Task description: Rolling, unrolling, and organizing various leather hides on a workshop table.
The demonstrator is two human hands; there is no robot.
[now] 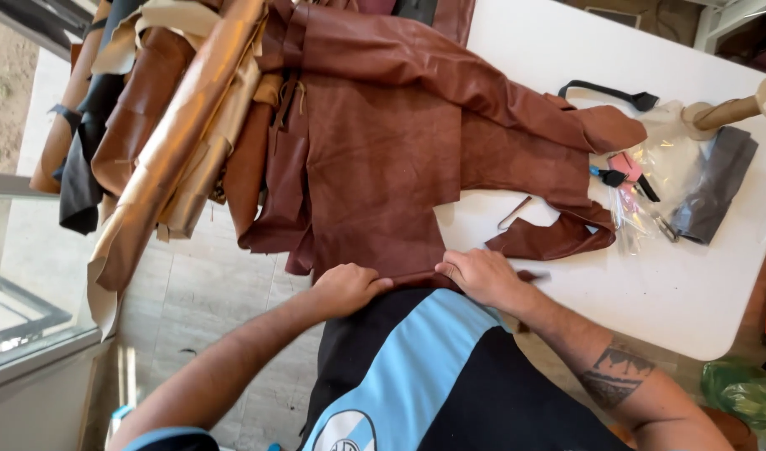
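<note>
A large reddish-brown leather hide [383, 159] lies spread over the white table [650, 292] and hangs off its near-left edge. My left hand [345, 288] is closed on the hide's near edge, close against my body. My right hand [481, 276] grips the same edge a little to the right, fingers curled over the leather. A cut-out notch in the hide exposes bare table just beyond my right hand. A narrow leather offcut [514, 212] lies in that gap.
Rolled hides in tan, brown and black [149, 125] are stacked at the left. At the right lie a clear plastic bag with small tools [638, 188], a grey leather piece [717, 184], a black strap [608, 90] and a wooden roller [734, 108]. Tiled floor shows below.
</note>
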